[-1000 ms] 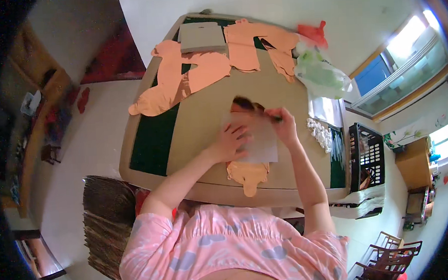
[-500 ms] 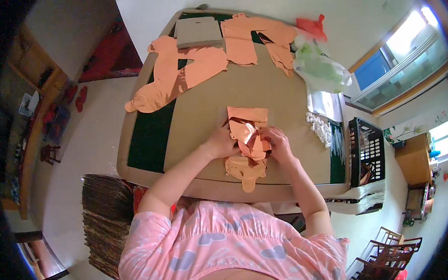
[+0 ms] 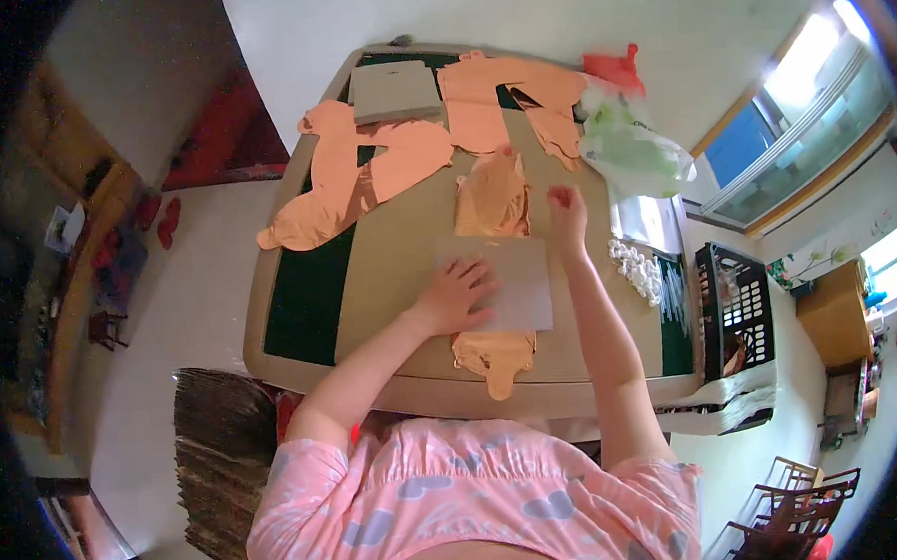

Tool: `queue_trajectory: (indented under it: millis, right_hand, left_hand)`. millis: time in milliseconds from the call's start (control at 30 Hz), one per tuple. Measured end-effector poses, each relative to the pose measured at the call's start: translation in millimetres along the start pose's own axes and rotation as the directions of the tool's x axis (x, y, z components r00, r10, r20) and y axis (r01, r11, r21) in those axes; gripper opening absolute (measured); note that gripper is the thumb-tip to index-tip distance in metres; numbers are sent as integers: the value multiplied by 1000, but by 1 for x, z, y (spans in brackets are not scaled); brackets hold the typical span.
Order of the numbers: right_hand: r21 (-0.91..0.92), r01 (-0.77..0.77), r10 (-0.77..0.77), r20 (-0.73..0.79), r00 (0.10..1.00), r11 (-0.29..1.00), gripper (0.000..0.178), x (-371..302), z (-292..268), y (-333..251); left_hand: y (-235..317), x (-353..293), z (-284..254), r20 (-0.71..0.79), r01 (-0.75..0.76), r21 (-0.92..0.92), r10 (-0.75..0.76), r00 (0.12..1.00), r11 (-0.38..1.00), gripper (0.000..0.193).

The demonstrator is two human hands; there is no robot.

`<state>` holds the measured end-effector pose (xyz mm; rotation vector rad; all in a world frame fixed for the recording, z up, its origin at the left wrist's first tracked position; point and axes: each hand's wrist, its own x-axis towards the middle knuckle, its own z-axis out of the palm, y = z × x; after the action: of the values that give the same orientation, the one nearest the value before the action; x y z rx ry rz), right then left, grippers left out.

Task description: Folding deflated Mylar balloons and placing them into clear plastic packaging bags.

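Evidently the coppery foil (image 3: 497, 356) is lying nearest the body, emerging from under a pale sheet (image 3: 524, 297) and showing again beyond it, whether as one piece I cannot tell. The left hand (image 3: 459, 295) is resting spread on the sheet, gripping nothing; uneven pressure could be skewing the sheet and creasing the thin foil. The right hand (image 3: 568, 210) is hovering beyond the sheet's right side, fingers curled, and I cannot tell whether it is pinching anything; a stray sweep could be snagging the foil's loose far edge. Underneath, a brown board (image 3: 397, 242) is covering the middle of the table (image 3: 443, 392). Rightward, a black crate (image 3: 735, 298) is standing beside white bits (image 3: 636, 272). Farther off, other foil pieces (image 3: 403, 147), a plastic bag (image 3: 628, 147) and a grey box (image 3: 397, 92) are lying about, while past them a window (image 3: 800, 74) is glowing
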<state>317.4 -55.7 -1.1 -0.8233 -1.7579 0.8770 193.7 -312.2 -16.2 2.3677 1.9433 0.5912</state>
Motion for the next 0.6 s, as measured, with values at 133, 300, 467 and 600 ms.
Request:
queue_trajectory:
  millis: [133, 300, 467, 600]
  right_hand:
    - [-378, -37, 98, 142, 985, 925, 19, -58, -11, -29]
    - [-485, 383, -172, 423, 890, 786, 29, -101, -20, -51]
    - [-559, 409, -181, 418, 890, 721, 33, -107, -17, -47]
    - [-504, 392, -154, 449, 880, 770, 30, -99, -13, -53]
  left_hand:
    - [-1, -5, 1, -20, 24, -27, -25, 1000, 999, 53]
    - [-4, 1, -5, 35, 71, -118, -67, 997, 990, 58]
    - [-4, 2, -6, -15, 74, -45, -75, 997, 996, 61]
    - [-11, -9, -4, -33, 95, 30, -94, 995, 995, 62]
